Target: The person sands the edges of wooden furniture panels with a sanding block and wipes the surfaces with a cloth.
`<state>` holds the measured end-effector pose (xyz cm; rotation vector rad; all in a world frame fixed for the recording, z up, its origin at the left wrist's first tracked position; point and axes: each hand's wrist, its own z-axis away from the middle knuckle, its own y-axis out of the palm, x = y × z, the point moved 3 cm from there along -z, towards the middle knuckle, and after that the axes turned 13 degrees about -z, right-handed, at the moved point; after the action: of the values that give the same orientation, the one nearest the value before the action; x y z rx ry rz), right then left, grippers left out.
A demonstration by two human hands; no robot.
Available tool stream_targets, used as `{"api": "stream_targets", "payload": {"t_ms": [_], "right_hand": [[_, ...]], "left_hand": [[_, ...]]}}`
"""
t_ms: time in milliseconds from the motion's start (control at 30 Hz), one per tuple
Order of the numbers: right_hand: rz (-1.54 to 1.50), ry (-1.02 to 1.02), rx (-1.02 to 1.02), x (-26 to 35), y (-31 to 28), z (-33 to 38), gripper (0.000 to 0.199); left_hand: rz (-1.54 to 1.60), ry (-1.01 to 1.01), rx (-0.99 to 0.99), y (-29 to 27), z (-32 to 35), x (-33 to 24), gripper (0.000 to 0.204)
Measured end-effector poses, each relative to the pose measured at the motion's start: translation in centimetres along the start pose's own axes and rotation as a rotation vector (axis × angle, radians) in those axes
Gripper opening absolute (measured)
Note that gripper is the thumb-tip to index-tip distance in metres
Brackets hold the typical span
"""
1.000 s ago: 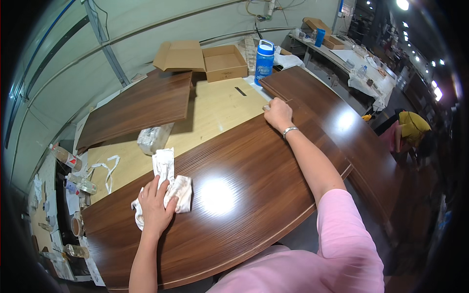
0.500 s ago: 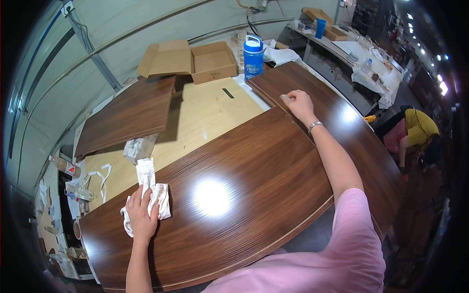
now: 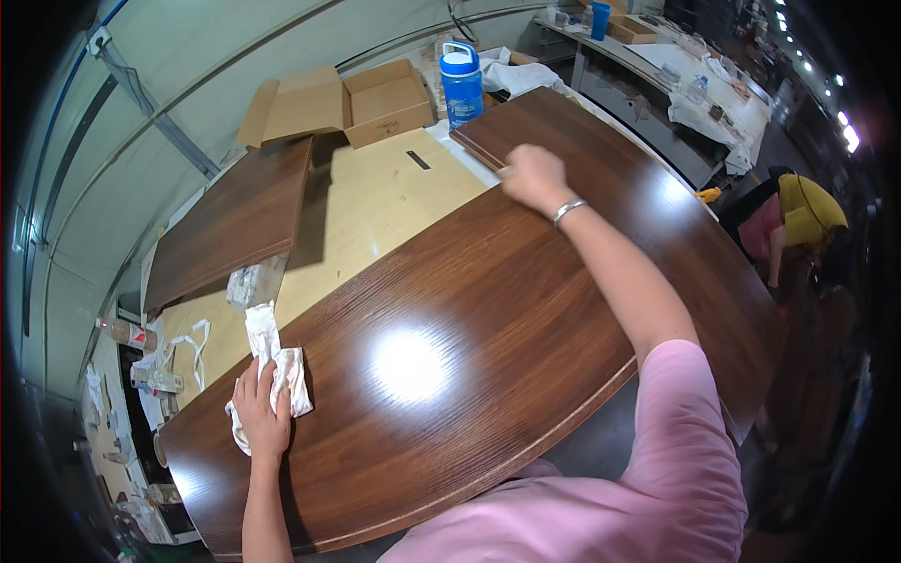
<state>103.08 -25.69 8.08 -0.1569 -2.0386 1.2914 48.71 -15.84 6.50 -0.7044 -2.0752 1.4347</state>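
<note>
Main change: your right hand [image 3: 535,176], out over the right-hand panel half a second ago, is now at the far right corner of the front panel, near the seam, fingers curled in narrow; it's blurred, so can't tell whether it grips anything or touches the wood. That puts your right hand back at the joint while your left hand [image 3: 265,408] stays put, laid flattish with fingers extended on the crumpled, stained white cloth [image 3: 296,380]. The cloth sits on the left part of the dark brown wood-grain front panel [image 3: 488,319], one end reaching past its far edge toward a whitish block [image 3: 249,286]. That panel lies in front of you, bordering the pale yellow wooden surface [image 3: 385,206], with the dark brown right-hand panel [image 3: 610,188] beside it. Writing: pale print on the blue white-lidded bottle [image 3: 462,89]; a red-and-white label on the clear bottle [image 3: 127,332] at far left, too small to read.
</note>
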Motion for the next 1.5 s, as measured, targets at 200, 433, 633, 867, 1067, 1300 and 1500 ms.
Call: {"api": "stream_targets", "payload": {"t_ms": [200, 433, 633, 867, 1067, 1300, 1500], "right_hand": [[-0.197, -0.051, -0.009, -1.1, 0.0, -0.1, 0.024], [0.078, 0.145, 0.062, -4.8, -1.6, -2.0, 0.020], [-0.698, -0.021, 0.104, -5.6, 0.0, -0.7, 0.015], [-0.748, -0.027, 0.256, -8.8, -0.8, 3.3, 0.020], [-0.808, -0.027, 0.323, -9.8, -6.2, 13.2, 0.019], [-0.637, -0.115, 0.181, -10.7, -13.4, 26.9, 0.027], [-0.412, -0.059, -0.103, -8.3, -15.7, 34.9, 0.028]], "left_hand": [[-0.005, 0.000, 0.011, 0.3, -0.3, -0.3, 0.044], [0.011, -0.020, 0.003, 0.2, -0.2, 0.0, 0.044], [0.012, -0.011, -0.004, 0.1, -0.4, -0.2, 0.042], [0.022, -0.017, 0.003, 0.2, -0.1, -0.3, 0.042], [0.022, -0.011, 0.001, 0.3, -0.2, 0.1, 0.043], [0.018, 0.016, -0.006, 1.0, -0.4, 0.8, 0.041], [-0.013, 0.021, 0.001, 1.5, 0.0, 1.5, 0.041]]}}
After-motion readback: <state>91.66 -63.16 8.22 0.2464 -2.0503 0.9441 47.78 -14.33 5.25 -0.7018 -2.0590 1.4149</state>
